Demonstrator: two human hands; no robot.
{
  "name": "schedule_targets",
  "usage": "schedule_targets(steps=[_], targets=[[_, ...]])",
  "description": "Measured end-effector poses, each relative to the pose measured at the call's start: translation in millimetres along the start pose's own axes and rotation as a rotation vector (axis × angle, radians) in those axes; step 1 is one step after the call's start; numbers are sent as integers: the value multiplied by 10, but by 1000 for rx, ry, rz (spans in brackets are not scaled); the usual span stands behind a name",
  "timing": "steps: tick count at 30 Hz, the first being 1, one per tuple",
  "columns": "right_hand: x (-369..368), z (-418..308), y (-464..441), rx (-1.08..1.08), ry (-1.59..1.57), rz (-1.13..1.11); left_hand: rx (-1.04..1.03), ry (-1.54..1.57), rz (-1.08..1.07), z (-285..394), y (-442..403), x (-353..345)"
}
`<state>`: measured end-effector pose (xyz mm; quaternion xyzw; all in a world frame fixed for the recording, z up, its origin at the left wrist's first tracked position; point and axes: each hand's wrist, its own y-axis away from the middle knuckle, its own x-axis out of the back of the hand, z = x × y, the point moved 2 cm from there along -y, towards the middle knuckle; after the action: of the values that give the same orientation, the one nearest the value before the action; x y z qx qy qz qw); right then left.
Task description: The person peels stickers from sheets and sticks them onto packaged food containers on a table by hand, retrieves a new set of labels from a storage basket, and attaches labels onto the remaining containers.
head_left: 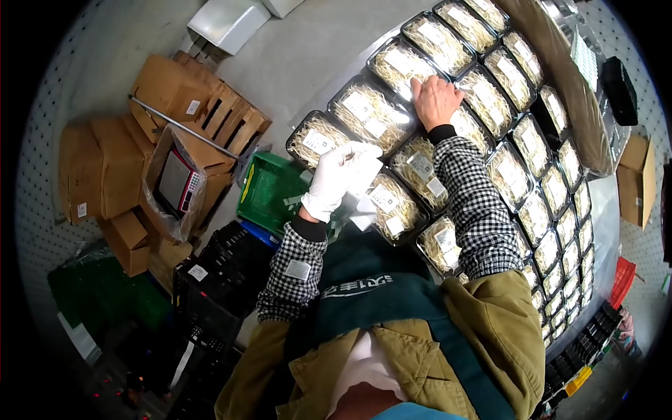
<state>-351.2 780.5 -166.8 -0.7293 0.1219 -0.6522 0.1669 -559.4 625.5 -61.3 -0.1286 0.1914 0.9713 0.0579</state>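
Observation:
My left hand [332, 183], in a white glove, is closed on a strip of white labels [363, 212] hanging below the fingers. It is above the near-left end of the table, over black packs with pale, stringy sprouts inside. My right hand [437, 103] is bare. Its fingers are spread and rest at the edge of a film-wrapped sprout pack [400, 64] in the left row. White labels lie on top of that pack and its neighbours, such as the pack [369, 112] between my hands.
Labelled packs stand in close rows along the metal table [607, 203]. On the left are a green crate [269, 187], black crates [217, 280], cardboard boxes [115, 168] and a wooden pallet [241, 115]. A rolled plastic film [560, 70] lies along the far side.

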Motion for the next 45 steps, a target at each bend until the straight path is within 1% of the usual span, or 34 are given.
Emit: schedule_targets(steps=[2,3,5,6,7,9,10,11,13,14,15,17,19,20,21,23,25,26,27,28,29,30,31,33,34,35,37,38,39,40,41,43,44,45], targets=[[45,154,21,45,10,13,53,15,59,-31,-76,-56],[192,156,50,25,-11,-109,-16,-60,101,-120,-132,-63],[302,148,261,-143,-602,-346,-159,-209,189,-322,-287,-38],[663,-9,299,-221,-978,-574,-185,-529,264,-280,-326,-48],[1053,-198,358,-302,-1355,-805,-167,-498,257,-247,-334,-88],[1247,-302,557,-328,-1452,-987,-138,-439,232,-137,-380,-195],[1189,-245,589,-388,-1529,-897,-276,-362,172,-52,-373,-284],[1175,-131,482,-366,-1519,-851,8,-148,85,-6,-380,-306],[749,243,209,-394,-1357,-602,57,-126,-106,17,-390,-296],[541,467,-48,-400,-1067,-480,93,-122,-148,21,-383,-319],[319,685,-324,-401,-778,-361,124,53,-164,97,-344,-367],[-292,986,-673,-216,-427,-5,96,68,-99,260,-308,-449],[-376,892,-886,-215,-205,-12,61,-4,-58,394,-300,-506],[-418,844,-872,-151,-134,52,41,-68,-47,406,-321,-489],[-426,837,-853,-122,-48,27,22,-132,-36,417,-345,-469],[-388,844,-815,-141,-53,206,23,-105,-22,339,-428,-408],[-277,868,-703,-226,-124,201,21,-40,20,270,-503,-407],[-245,859,-582,-226,-354,99,10,-200,63,261,-545,-413],[101,676,-462,-411,-814,-295,-27,-222,120,235,-620,-437],[365,511,-317,-329,-1032,-554,-54,-242,180,171,-669,-476],[626,295,-113,-296,-1451,-842,-76,-266,239,103,-693,-490],[944,119,16,-345,-1440,-981,-126,-373,257,50,-740,-486],[988,45,186,-333,-1492,-1091,-55,-316,222,10,-763,-479],[895,189,210,-338,-1487,-984,85,-205,149,-28,-754,-470],[802,332,85,-371,-1344,-784,24,-98,35,53,-748,-559],[659,521,-152,-398,-1196,-587,53,-175,-21,-81,-773,-461],[283,1017,-735,-565,-989,-385,94,-202,-87,-7,-702,-451],[-51,1305,-986,-377,-728,-110,166,-109,-79,151,-640,-545],[-319,1487,-1197,-423,-620,44,175,-25,-76,234,-600,-599],[-455,1605,-1391,-535,-513,4,176,21,-61,270,-568,-626],[-580,1657,-1526,-545,-350,-22,177,67,-45,300,-546,-648],[-587,1558,-1603,-361,-8,-31,198,74,-27,313,-534,-658],[-644,1543,-1578,-268,80,52,185,41,-36,289,-542,-630],[-634,1537,-1586,-280,92,52,173,9,-45,270,-552,-600]])
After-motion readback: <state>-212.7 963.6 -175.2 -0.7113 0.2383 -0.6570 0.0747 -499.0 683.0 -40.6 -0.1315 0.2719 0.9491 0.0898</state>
